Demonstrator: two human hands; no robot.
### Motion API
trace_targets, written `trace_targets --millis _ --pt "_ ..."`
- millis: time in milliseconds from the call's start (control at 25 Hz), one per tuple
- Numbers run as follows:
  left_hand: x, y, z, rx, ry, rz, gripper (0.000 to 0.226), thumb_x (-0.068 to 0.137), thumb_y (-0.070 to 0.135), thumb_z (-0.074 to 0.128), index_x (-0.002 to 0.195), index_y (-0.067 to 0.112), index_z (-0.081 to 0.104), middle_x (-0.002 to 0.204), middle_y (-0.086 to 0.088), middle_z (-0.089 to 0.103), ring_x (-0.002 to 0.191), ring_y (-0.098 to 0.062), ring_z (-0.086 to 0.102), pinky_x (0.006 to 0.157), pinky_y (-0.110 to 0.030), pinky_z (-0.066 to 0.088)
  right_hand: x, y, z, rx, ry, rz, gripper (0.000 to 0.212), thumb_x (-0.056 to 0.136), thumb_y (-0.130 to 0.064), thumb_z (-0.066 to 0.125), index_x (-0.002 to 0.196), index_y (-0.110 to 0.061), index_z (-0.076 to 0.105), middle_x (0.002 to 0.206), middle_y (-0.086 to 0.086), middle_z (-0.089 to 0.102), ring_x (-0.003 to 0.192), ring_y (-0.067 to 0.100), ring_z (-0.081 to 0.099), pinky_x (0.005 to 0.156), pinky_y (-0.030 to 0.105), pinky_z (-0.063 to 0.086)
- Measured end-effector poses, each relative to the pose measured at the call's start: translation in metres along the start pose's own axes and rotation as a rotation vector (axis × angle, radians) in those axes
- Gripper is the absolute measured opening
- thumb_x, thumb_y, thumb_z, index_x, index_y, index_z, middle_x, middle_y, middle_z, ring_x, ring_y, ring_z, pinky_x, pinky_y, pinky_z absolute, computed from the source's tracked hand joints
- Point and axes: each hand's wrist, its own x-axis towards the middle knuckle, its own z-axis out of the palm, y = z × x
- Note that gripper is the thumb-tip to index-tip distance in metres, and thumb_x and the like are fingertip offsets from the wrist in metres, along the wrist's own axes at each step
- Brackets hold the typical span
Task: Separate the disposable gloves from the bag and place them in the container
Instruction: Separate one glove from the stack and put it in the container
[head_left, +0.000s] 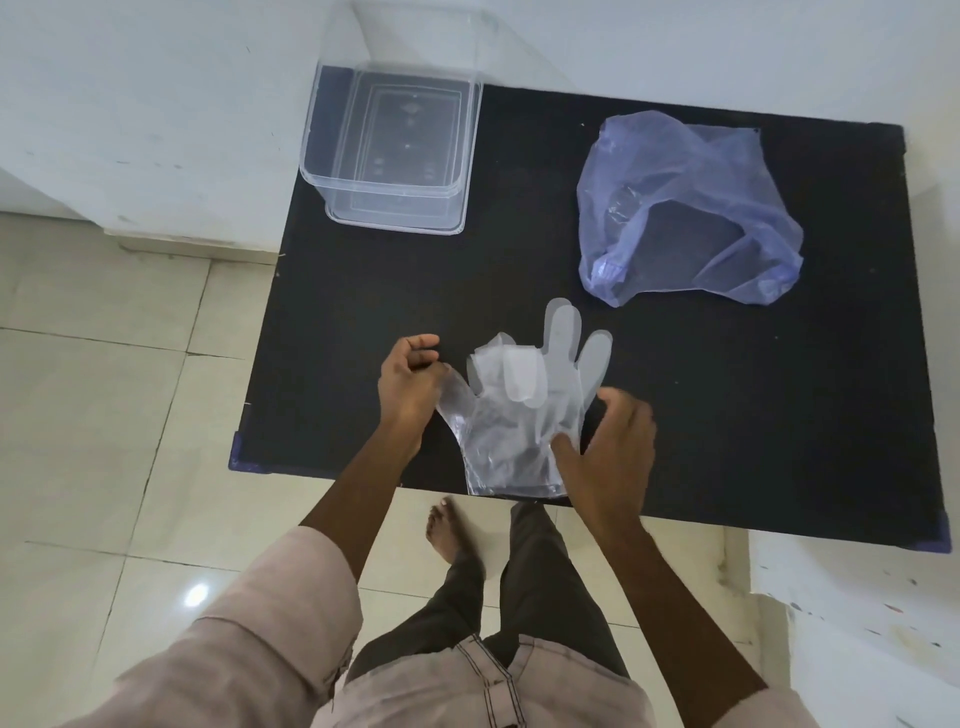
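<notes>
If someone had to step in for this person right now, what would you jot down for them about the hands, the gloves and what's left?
Left hand: pinching the thumb of the gloves at their left edge.
Right hand: fingers pressing on the gloves' right side.
Gloves: a clear stack, flat near the front edge of the black table, cuffs just over the edge.
Bag: blue, crumpled, at the table's right rear, apart from the gloves.
Container: clear, at the left rear, nothing in it.
Done: gloves are out of the bag.
Left: peel the gloves apart and put them in the container.
</notes>
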Motion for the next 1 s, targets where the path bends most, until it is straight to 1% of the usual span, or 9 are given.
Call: trace_targets --millis 80,160,240,360,480,600,720,880,1000 --pt "-0.007 -0.003 -0.006 0.069 -0.010 0.038 0.032 0.084 0.005 0.064 0.112 0.021 0.064 0.104 -0.001 0.064 0.098 -0.018 0.063 0.086 -0.032 0.054 0.003 -0.002 0.003 -0.095 0.003 -0.305 0.041 0.075 -0.031 0.069 0.106 -0.006 0.062 0.107 0.019 0.066 0.095 0.034 0.062 0.080 0.045 0.051" --pt "-0.018 -0.006 -0.012 0.115 -0.010 0.053 0.033 0.085 0.007 0.065 0.114 0.021 0.063 0.108 -0.001 0.064 0.099 -0.018 0.063 0.086 -0.032 0.055 0.004 -0.002 0.010 -0.276 -0.199 -0.448 0.032 0.082 -0.030 0.067 0.106 -0.009 0.064 0.109 0.014 0.066 0.099 0.032 0.062 0.083 0.044 0.050" --pt "-0.029 -0.011 -0.017 0.163 0.009 0.060 0.032 0.084 0.007 0.067 0.112 0.020 0.062 0.110 -0.003 0.063 0.098 -0.018 0.063 0.085 -0.030 0.055 0.002 0.000 0.017 -0.376 -0.343 -0.472 0.034 0.086 -0.032 0.063 0.114 -0.013 0.061 0.119 0.011 0.063 0.107 0.030 0.058 0.090 0.044 0.047" --pt "-0.047 -0.022 -0.024 0.183 -0.042 0.063 0.026 0.085 0.009 0.068 0.109 0.017 0.062 0.106 -0.003 0.065 0.093 -0.017 0.064 0.082 -0.028 0.054 -0.009 -0.001 0.017 -0.161 -0.281 -0.413 0.031 0.086 -0.030 0.061 0.111 -0.011 0.063 0.114 0.012 0.065 0.102 0.029 0.060 0.086 0.041 0.049" --pt "-0.066 -0.034 -0.025 0.224 -0.122 -0.006 0.013 0.091 0.009 0.062 0.103 0.011 0.068 0.092 -0.005 0.069 0.080 -0.017 0.064 0.067 -0.020 0.050 -0.026 0.002 0.020 -0.125 -0.383 -0.487 0.029 0.080 -0.029 0.068 0.103 -0.011 0.066 0.105 0.011 0.067 0.094 0.027 0.062 0.083 0.043 0.054" --pt "-0.080 -0.043 -0.025 0.351 -0.149 -0.088 0.017 0.095 0.019 0.056 0.098 0.010 0.071 0.085 -0.003 0.072 0.068 -0.012 0.065 0.052 -0.012 0.044 -0.038 0.009 0.032 -0.231 -0.488 -0.542 0.046 0.067 -0.032 0.082 0.105 -0.011 0.066 0.106 0.012 0.069 0.096 0.033 0.064 0.089 0.050 0.053" --pt "-0.085 -0.044 -0.024 0.378 -0.182 -0.176 0.020 0.095 0.025 0.053 0.097 0.014 0.070 0.085 -0.003 0.075 0.067 -0.017 0.071 0.052 -0.019 0.047 -0.045 0.012 0.039 -0.240 -0.488 -0.497 0.058 0.063 -0.032 0.087 0.112 -0.011 0.065 0.112 0.013 0.069 0.102 0.034 0.064 0.092 0.050 0.051" --pt "-0.088 -0.041 -0.019 0.236 -0.244 -0.311 0.015 0.093 0.025 0.055 0.096 0.015 0.067 0.085 -0.004 0.077 0.066 -0.022 0.073 0.060 -0.029 0.053 -0.047 0.010 0.041 -0.234 -0.456 -0.479 0.057 0.066 -0.035 0.084 0.115 -0.011 0.064 0.115 0.011 0.069 0.104 0.033 0.064 0.093 0.046 0.049" --pt "-0.086 -0.042 -0.015 0.226 -0.203 -0.297 0.010 0.089 0.021 0.061 0.096 0.016 0.066 0.084 -0.006 0.077 0.062 -0.020 0.070 0.061 -0.029 0.052 -0.048 0.010 0.041 -0.207 -0.435 -0.478 0.057 0.066 -0.039 0.083 0.113 -0.012 0.065 0.113 0.011 0.069 0.101 0.031 0.065 0.091 0.044 0.050"
